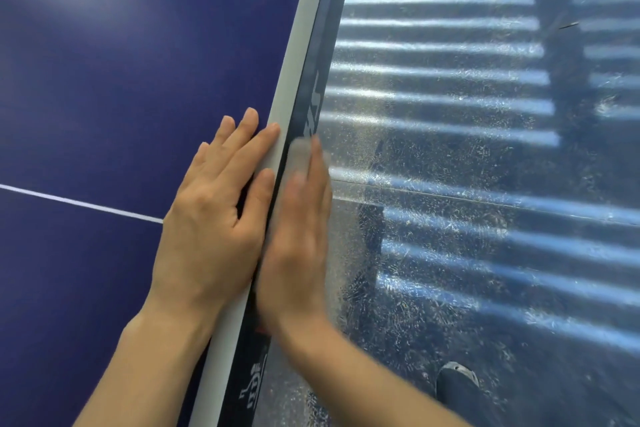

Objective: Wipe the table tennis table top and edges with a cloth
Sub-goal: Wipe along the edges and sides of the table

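**Two flat hands at the table's side edge**

The right hand (298,236) lies flat against the dark side face of the table tennis table (104,80), fingers straight and together, pointing along the edge away from the person. It is blurred. Under its fingertips and just past them shows a pale, greyish cloth (300,152), pressed between the hand and the side face — only a small, soft-edged patch of it can be seen, so how it is folded cannot be told.

The left hand (214,211) rests palm-down on the blue top, just beside the right hand, with the table's corner between them. Its fingers are straight and slightly spread; the forefinger and thumb reach onto the white border stripe (298,55) that runs along the top's edge. It holds nothing.

A thin white centre line (79,203) crosses the blue top and ends at the left hand. The side face (310,104) carries white lettering, too slanted and blurred to read, and a white logo nearer the person.

Beyond the edge lies a scuffed, speckled blue floor (485,253), barred with stripes of light. A dark shoe (457,385) shows at the lower right.
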